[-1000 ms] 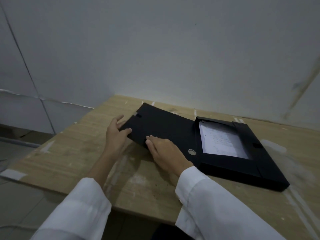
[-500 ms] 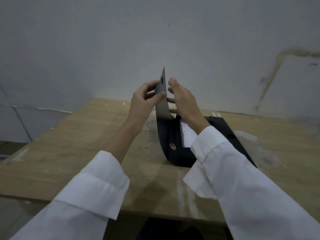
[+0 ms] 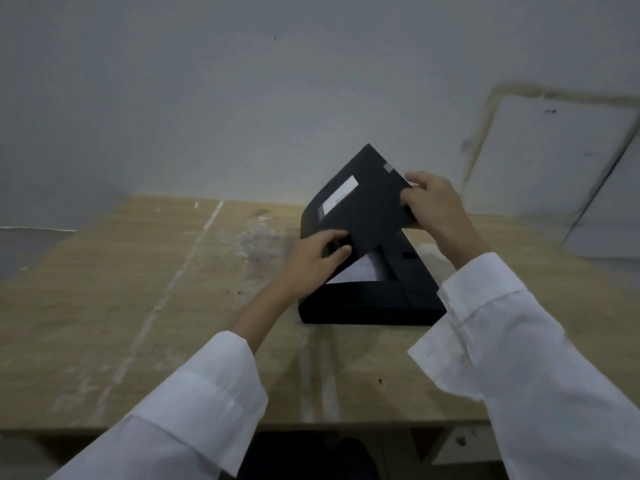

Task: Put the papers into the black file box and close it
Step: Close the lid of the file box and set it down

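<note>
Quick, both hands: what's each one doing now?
Left hand: closed on the near edge of the black file box's plastic lid.
Right hand: closed on the lid's far corner.

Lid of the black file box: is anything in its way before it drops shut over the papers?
Nothing visible blocks the lid. Both hands grip its edges; papers lie flat inside the black file box, below the rim.
</note>
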